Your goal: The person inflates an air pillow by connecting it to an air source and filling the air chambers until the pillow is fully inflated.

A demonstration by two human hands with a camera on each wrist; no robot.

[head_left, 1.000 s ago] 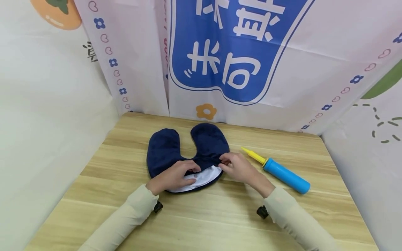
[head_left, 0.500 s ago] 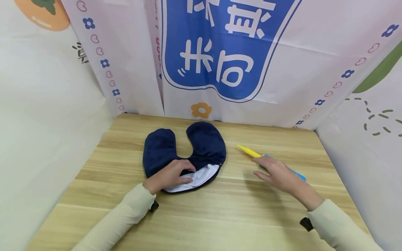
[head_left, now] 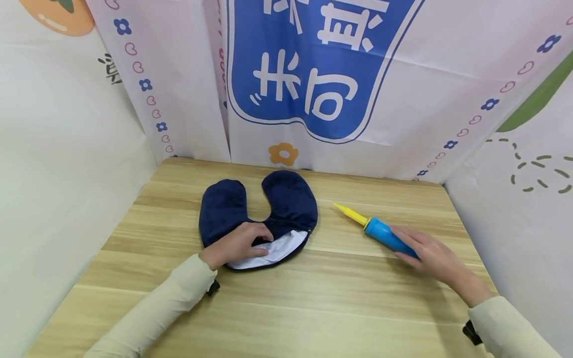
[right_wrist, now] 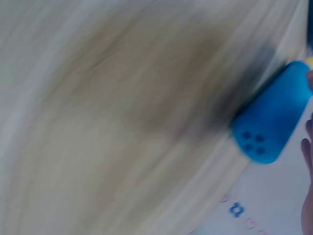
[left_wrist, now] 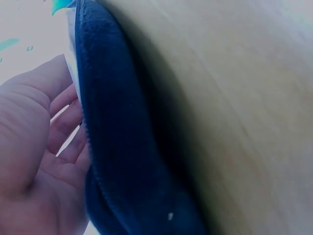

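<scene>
A navy U-shaped neck pillow cover (head_left: 291,199) lies on the table, its zipped front edge gaping over white inner material (head_left: 291,246). My left hand (head_left: 239,243) rests at this opening, thumb apart from loosely bent fingers; the left wrist view has the zipper edge (left_wrist: 93,156) beside the palm. To the right is a hand air pump with a blue barrel (head_left: 385,233) and a yellow nozzle (head_left: 353,215). My right hand (head_left: 429,253) grips the barrel's rear part, thumb and fingers on opposite sides. In the right wrist view, the barrel's end (right_wrist: 269,117) shows small dark holes.
The wood-grain table (head_left: 286,313) reaches back to a printed white wall cloth (head_left: 197,99) with a blue sign. More white cloth hangs at the left and right sides. A dark wrist device sits under each sleeve.
My right hand has left the right end of the pillow opening, moved right and taken hold of the pump. The left hand stays at the opening. The head view has shifted slightly.
</scene>
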